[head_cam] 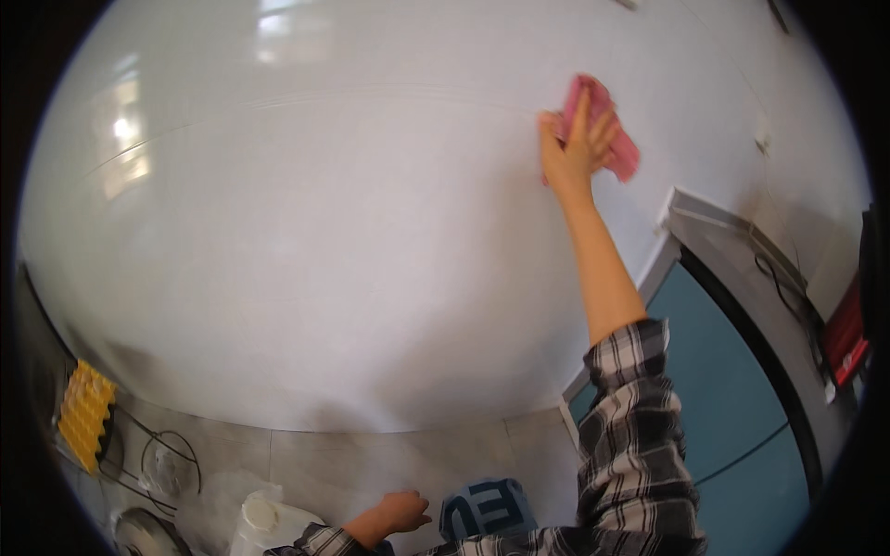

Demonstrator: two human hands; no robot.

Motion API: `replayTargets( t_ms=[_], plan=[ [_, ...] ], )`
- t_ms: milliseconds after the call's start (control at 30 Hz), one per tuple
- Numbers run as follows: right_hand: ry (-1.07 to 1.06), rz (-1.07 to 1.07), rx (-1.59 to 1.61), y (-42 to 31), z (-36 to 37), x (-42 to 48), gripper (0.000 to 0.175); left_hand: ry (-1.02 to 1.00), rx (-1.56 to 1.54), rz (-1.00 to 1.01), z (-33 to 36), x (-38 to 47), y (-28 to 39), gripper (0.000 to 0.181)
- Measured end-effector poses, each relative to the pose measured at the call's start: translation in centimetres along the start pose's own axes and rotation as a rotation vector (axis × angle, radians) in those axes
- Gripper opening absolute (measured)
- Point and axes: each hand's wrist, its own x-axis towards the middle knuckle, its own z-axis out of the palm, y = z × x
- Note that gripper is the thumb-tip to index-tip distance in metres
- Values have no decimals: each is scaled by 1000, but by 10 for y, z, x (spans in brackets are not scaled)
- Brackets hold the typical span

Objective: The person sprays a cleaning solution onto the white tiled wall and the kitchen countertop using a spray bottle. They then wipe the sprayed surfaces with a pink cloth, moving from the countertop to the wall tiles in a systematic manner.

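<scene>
My right hand [577, 146] lies spread on a pink cloth [622, 153], holding it flat against the glossy white wall [389, 229], at the upper right of the view. The forearm reaches up from a rolled plaid sleeve. Low in the view, my left hand [405, 511] hangs in front of my body, fingers loosely curled, with nothing seen in it. Left of that hand stands a white plastic container with a round cap [261, 513]. A blue cloth item with dark lettering [487, 509] shows just right of the left hand.
A blue-fronted cabinet [723, 375] with a grey top stands at the right, a cable and a red object [845, 337] beyond it. At the lower left are a yellow egg tray [86, 415], a thin metal rack [170, 462] and a round metal lid or pan [142, 534]. Grey tiles [334, 455] cover the floor.
</scene>
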Motion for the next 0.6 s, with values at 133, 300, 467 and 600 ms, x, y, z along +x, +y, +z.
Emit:
replayTargets(
  t_ms=[133, 300, 467, 600],
  plan=[
    [230, -215, -289, -29, 46, -34, 66, 33, -2, 13, 1, 17, 4, 41],
    [-556, -1098, 3, -79, 69, -237, 43, 69, -30, 35, 16, 23, -10, 42],
    [-187, -812, -153, -69, 34, -119, 47, 45, -40, 3, 11, 0, -22, 42],
    [281, -68, -166, -62, 32, 58, 56, 92, -43, 15, -3, -17, -15, 37]
  ],
)
